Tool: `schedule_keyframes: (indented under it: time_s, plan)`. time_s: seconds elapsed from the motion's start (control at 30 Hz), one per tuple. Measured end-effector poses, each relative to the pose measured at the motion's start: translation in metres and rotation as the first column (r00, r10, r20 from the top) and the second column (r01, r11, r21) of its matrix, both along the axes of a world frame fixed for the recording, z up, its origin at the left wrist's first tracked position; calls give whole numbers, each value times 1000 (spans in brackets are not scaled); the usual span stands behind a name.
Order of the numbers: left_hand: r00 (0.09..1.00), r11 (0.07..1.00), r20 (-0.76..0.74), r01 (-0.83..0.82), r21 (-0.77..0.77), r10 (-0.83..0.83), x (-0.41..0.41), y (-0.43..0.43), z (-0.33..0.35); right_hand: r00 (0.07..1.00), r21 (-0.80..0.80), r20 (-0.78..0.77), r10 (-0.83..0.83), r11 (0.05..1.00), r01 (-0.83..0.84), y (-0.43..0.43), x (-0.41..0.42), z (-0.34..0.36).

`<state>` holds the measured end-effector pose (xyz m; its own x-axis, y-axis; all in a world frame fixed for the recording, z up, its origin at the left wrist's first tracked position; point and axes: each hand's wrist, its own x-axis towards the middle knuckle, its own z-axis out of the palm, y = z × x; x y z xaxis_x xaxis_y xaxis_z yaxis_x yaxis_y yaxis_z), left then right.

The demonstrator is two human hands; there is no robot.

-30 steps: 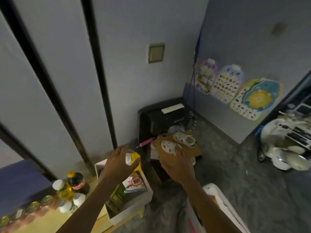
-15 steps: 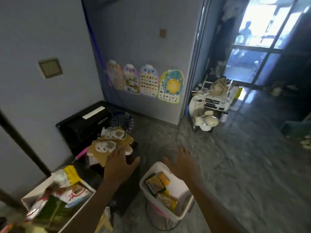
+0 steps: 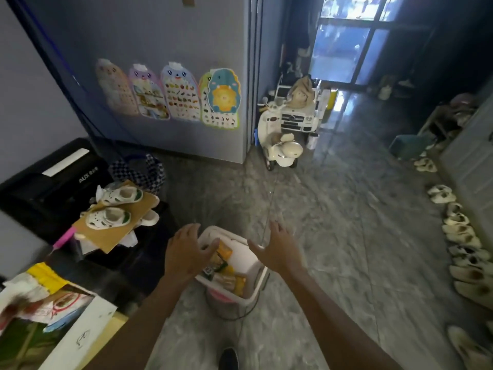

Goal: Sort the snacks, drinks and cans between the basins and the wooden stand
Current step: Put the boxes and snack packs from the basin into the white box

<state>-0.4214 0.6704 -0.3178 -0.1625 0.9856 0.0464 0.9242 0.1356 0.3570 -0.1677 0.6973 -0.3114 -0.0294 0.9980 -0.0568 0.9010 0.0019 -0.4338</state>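
Note:
A white basin [image 3: 246, 256] sits raised on a stool in the middle of the floor and holds several yellow and orange snack packets [image 3: 226, 273]. My left hand [image 3: 186, 249] hovers over the basin's left rim, fingers spread, holding nothing. My right hand [image 3: 277, 249] hangs open over the right rim, also empty. A second white basin [image 3: 80, 332] at the bottom left is filled with snack bags, one yellow, one white with a red ring. Drinks, cans and the wooden stand are out of view.
A black appliance [image 3: 45, 182] stands at left; beside it lies cardboard with small white shoes [image 3: 112, 217]. Ride-on toys [image 3: 285, 134] sit near the wall corner. Rows of shoes [image 3: 458, 236] line the right side. My dark shoe [image 3: 228, 359] shows at the bottom.
The view swung right, away from the bottles and cans. My left hand let go of the small white item it held; both hands now hover open over the floor basin.

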Motion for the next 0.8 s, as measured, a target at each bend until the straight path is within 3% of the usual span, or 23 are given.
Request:
schedule_keyframes:
  time_s: [0.17,0.5,0.63,0.8]
  plan:
    - [999,999,38,-12,-37,13,-5,32,-42,996,-79,81,32,997,-26,34,-10,-33]
    - [993,939,59,-80,-334,105,-6,85,-142,977,-292,108,183,945,-145,107,-38,-111]
    - [977,896,72,-152,-418,200,4,101,-178,960,-355,100,261,911,-211,145,-46,-154]
    - [922,784,24,-315,-535,387,14,118,-266,875,-414,116,469,824,-387,202,-55,-261]
